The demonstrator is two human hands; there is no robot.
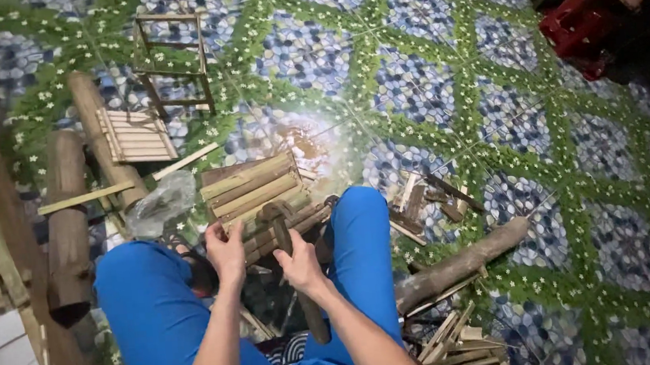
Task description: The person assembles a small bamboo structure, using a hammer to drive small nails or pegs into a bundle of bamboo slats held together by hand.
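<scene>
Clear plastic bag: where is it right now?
In the head view the clear plastic bag lies on the floor left of centre, just left of the bamboo slat piece and above the left hand.

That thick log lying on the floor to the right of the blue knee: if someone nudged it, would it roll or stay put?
The log looks round and bare, so a sideways push would probably roll it. It tapers, so it might curve as it rolls. Cut bamboo scraps lie against its near end and could stop it. It is likely stiff and fairly heavy.
</scene>
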